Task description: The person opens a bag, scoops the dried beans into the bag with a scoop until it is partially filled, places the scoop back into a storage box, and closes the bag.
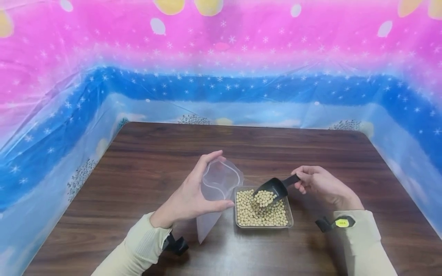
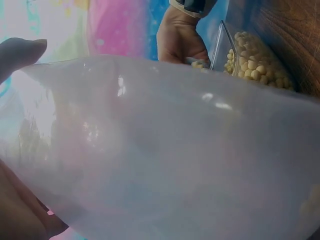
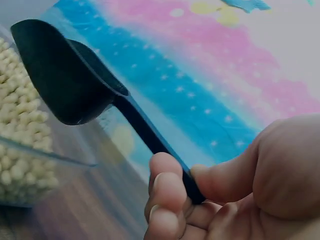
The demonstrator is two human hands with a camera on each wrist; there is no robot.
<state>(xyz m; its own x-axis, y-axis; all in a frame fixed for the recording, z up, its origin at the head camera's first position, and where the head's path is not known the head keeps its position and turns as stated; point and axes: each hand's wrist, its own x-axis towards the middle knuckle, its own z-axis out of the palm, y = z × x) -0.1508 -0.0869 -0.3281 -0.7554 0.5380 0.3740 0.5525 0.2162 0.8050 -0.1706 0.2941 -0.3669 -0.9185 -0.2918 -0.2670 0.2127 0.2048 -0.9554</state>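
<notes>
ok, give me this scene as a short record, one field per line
left hand: holds clear plastic bag, mouth open
right hand: grips black scoop by its handle
scoop load: pale round beans
scoop position: over clear container
container contents: more of the beans
surface: dark wood-grain table
backdrop: pink and blue patterned cloth

Blocking access to tub (image 1: 264, 227) from the left with bag (image 1: 221, 178) and left hand (image 1: 190, 196); obstructing right rear corner with scoop (image 1: 280, 187) and right hand (image 1: 322, 186). Leaving passage along near side and across far table (image 1: 241, 142).
</notes>
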